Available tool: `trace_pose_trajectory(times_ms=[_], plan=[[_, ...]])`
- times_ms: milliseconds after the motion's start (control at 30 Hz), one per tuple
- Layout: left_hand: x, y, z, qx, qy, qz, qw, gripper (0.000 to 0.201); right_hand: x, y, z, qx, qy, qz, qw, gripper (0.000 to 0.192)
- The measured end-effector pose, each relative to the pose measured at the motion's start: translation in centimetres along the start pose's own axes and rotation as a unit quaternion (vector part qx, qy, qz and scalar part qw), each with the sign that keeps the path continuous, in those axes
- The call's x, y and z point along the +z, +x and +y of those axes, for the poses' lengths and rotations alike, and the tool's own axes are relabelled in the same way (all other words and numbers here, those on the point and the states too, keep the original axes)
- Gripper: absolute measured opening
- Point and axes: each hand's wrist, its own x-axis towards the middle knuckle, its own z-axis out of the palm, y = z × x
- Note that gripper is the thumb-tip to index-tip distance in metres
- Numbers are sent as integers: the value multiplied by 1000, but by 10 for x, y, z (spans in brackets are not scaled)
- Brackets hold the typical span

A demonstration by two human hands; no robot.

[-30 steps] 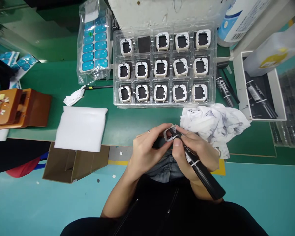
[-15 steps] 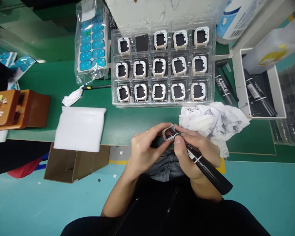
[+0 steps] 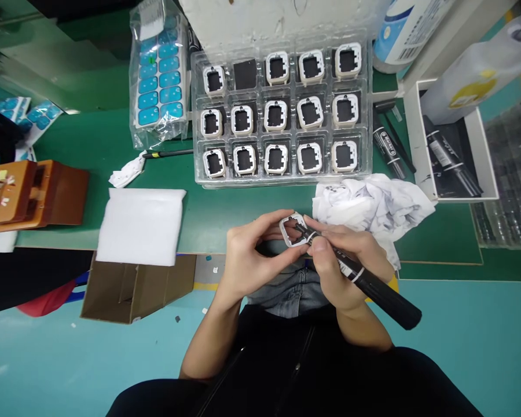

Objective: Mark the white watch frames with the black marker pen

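Between the thumb and fingers of my left hand is a small white square frame with rounded corners, tilted over the bench edge. My right hand grips a black marker pen, its tip reaching into the frame's opening. Whether the tip touches the inner wall I cannot tell. Beyond my hands lies a clear plastic tray, where similar white frames sit singly in compartments. One back-row compartment shows only its dark bottom.
A crumpled white cloth lies right of my hands, a folded white foam sheet to the left. Spare markers, a white box and bottles stand at right. Bagged blue pieces lie back left; a cardboard box sits below.
The white frame has turned so its opening faces up more, and it has shifted slightly left. The marker has tilted flatter, its rear end moving right and up.
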Motion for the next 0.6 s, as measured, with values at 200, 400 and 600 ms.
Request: trace_pose_trajectory(times_ms=[200, 400, 600], plan=[[1, -1, 1, -23, 6, 8, 1000, 57, -1, -2, 2, 19, 50, 1, 999, 12], [1, -2, 0, -22, 12, 6, 1000, 56, -1, -2, 0, 38, 91, -10, 995, 6], [1, -3, -7, 18, 59, 13, 998, 55, -5, 1, -2, 60, 92, -25, 994, 9]])
